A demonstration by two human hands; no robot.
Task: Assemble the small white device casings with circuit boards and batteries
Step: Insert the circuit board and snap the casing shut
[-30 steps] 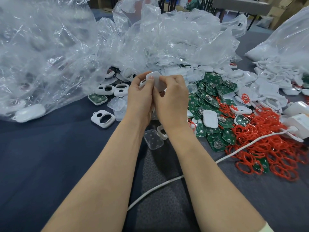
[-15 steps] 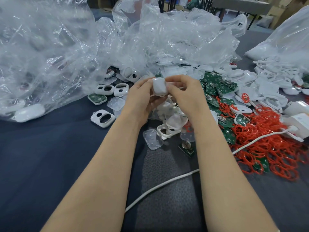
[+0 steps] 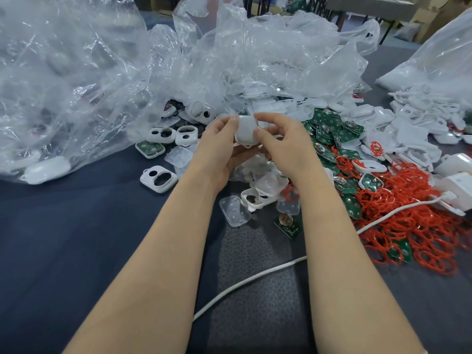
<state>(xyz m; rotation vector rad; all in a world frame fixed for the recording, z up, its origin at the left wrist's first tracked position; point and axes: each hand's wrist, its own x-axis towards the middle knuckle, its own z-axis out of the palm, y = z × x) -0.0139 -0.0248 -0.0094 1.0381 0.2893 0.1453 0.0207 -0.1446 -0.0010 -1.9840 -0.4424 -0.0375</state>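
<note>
The left hand [image 3: 219, 146] and the right hand [image 3: 283, 146] are raised together above the table, and both pinch one small white casing [image 3: 246, 132] between thumb and fingers. The left thumb lies on the casing's left edge, the right thumb on its right edge, and the smooth rounded back of the casing faces the camera. The other fingers curl behind it and are mostly hidden.

Directly under the hands, at 6 o'clock from the casing, a small heap of clear plastic covers [image 3: 265, 180] lies on the dark blue table [image 3: 76, 238]. Just beside this heap rests an open white casing frame [image 3: 255, 199] with two holes, and near it a single green circuit board [image 3: 287, 223] with a round battery on top. A white cable [image 3: 245, 282] runs across the table between the forearms.

At 9 o'clock from the hands several more white frames [image 3: 158, 176] lie apart from each other, one of them with a green board inside. At 3 o'clock there is a pile of green circuit boards [image 3: 332, 134], and beyond it, toward 4 o'clock, a big tangle of red rubber rings [image 3: 413, 221]. At 12 o'clock and 10 o'clock large crumpled transparent bags [image 3: 76, 85] fill the back of the table. At 2 o'clock many white casing parts [image 3: 408, 131] are spread out.
</note>
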